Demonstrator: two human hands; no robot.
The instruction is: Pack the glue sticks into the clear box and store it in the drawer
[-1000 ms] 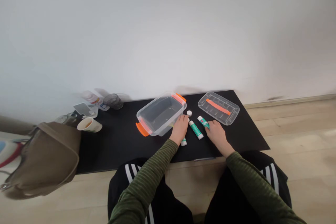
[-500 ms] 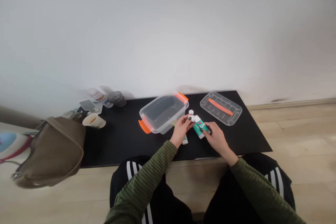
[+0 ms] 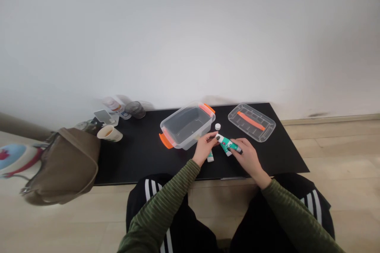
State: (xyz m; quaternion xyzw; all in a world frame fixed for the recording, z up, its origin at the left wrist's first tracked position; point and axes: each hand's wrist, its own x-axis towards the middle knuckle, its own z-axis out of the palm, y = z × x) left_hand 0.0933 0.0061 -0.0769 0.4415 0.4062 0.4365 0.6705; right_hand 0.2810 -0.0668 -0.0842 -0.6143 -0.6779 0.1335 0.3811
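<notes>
Both of my hands meet over a green and white tube [image 3: 228, 144] just right of the clear box. My right hand [image 3: 248, 157] grips the tube's body. My left hand [image 3: 204, 148] pinches the tube's white cap end. Another green and white tube [image 3: 210, 157] lies on the black table [image 3: 133, 158] under my left hand. A third tube [image 3: 226, 151] lies below the held one. A small white cap [image 3: 217, 126] stands on the table beyond my hands. The clear plastic box [image 3: 187, 125] with orange handles sits just left of them.
The box's clear lid [image 3: 251, 121] with an orange strip lies at the back right. A paper cup [image 3: 109, 133], a dark glass [image 3: 135, 109], a bottle [image 3: 113, 104] and a phone [image 3: 102, 116] crowd the table's left end. A brown bag [image 3: 65, 166] stands on the floor at the left.
My right hand picked a tube off the table and brought it toward the left hand. My left hand left the table and closed on the tube's cap end.
</notes>
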